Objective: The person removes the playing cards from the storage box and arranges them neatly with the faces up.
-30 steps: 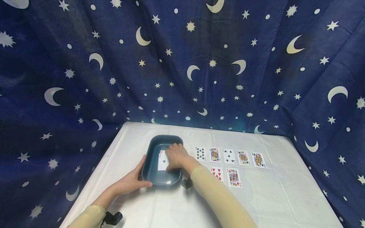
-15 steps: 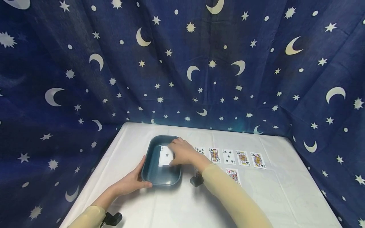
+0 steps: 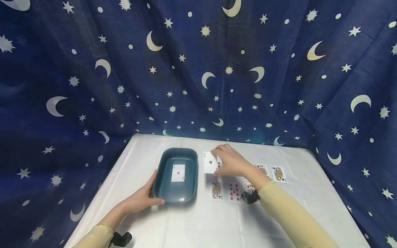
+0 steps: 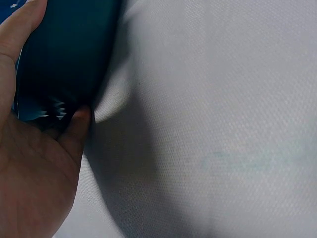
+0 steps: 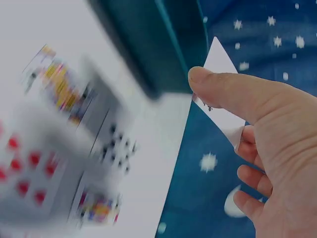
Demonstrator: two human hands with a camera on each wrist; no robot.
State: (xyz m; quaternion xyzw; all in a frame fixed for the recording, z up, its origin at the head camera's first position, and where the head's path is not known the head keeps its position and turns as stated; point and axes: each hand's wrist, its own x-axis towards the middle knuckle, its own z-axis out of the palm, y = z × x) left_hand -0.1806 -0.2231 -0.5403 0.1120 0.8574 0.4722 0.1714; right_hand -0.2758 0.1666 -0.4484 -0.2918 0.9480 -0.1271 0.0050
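Note:
My left hand (image 3: 141, 198) holds the near-left corner of a dark teal plastic tub (image 3: 156, 186), with the thumb against the near side and the fingers along the left wall. In the left wrist view, the left hand (image 4: 34, 173) touches the tub (image 4: 74, 44). Inside the tub lies an ace of hearts (image 3: 178, 173), face up. My right hand (image 3: 231, 161) pinches an ace of clubs (image 3: 210, 162) just right of the tub, above the upper row of cards. In the right wrist view, the right hand's thumb presses on this card (image 5: 223, 111).
A lower row has a queen of clubs (image 3: 217, 191), a ten of hearts (image 3: 234, 192) and a king of diamonds (image 3: 249, 187), partly covered. Two face cards, one a queen (image 3: 279, 174), show in the upper row. A starry curtain (image 3: 198, 69) hangs behind the white table (image 3: 192, 227).
My right hand has lifted the ace of clubs out of the tub and carried it rightward. That uncovers the ace of hearts and the queen of clubs. The left hand stays put.

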